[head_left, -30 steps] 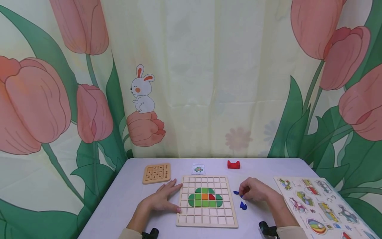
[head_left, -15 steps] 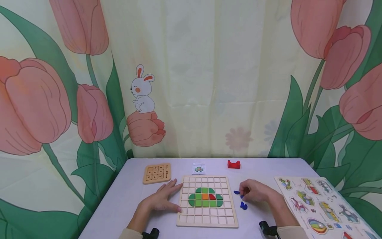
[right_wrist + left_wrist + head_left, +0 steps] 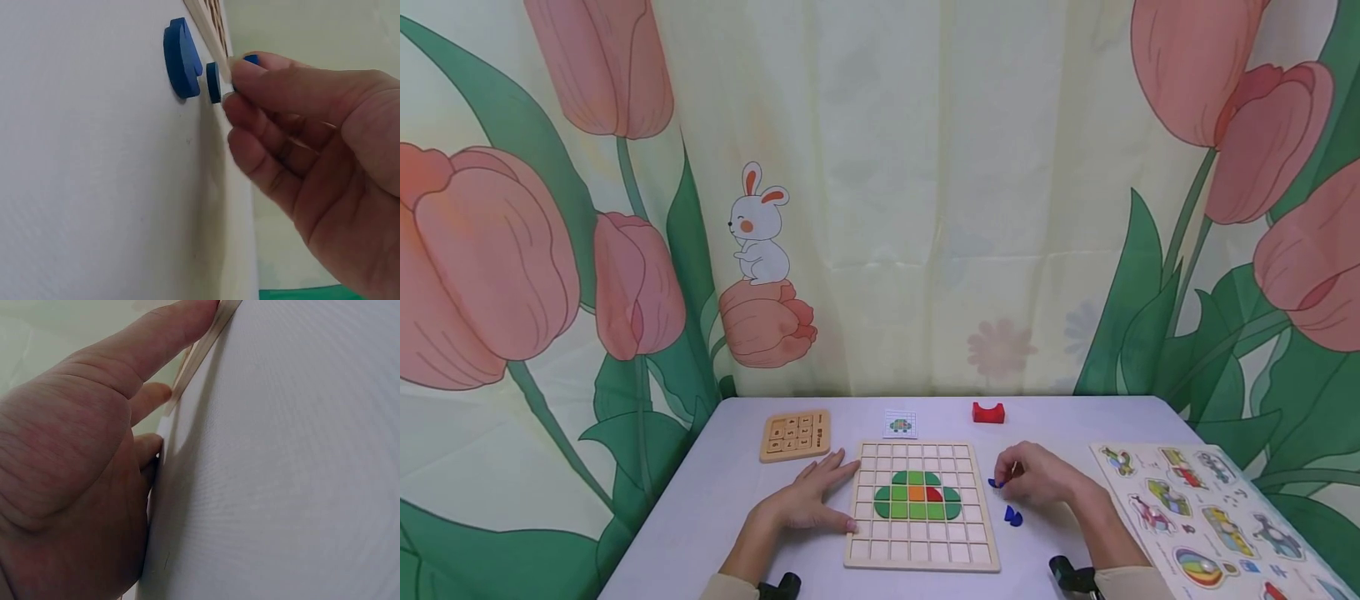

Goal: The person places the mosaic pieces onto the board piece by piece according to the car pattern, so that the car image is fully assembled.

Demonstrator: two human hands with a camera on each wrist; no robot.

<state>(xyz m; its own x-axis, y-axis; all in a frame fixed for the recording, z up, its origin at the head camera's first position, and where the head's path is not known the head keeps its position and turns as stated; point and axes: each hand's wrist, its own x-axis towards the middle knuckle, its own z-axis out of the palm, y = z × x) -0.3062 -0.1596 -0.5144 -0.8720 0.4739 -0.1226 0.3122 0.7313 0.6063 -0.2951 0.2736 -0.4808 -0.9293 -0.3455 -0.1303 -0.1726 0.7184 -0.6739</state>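
My left hand (image 3: 808, 497) lies at the left side of a wooden grid board (image 3: 922, 568), thumb and fingertips touching its edge with the fingers spread. Set in the middle of the board are green tiles (image 3: 917, 513), an orange tile (image 3: 916, 493) and a red tile (image 3: 933, 495). Right of the board, my right hand (image 3: 1037, 475) pinches a small blue tile (image 3: 250, 59) between thumb and index finger, mostly hidden by them. Another blue tile (image 3: 214, 82) stands close beside the fingertips in the right wrist view. A pair of overlapping blue tiles (image 3: 181, 59) lies nearer the body.
Behind the board lies a small picture card (image 3: 900, 424), with a wooden number puzzle (image 3: 794, 435) to its left and a red arched block (image 3: 988, 413) to its right. A sheet with colourful pictures (image 3: 1187, 533) covers the table's right side, partly under the right forearm.
My right hand has shifted slightly left and away from the body, toward the farther blue tile. The left hand and the board stay put.
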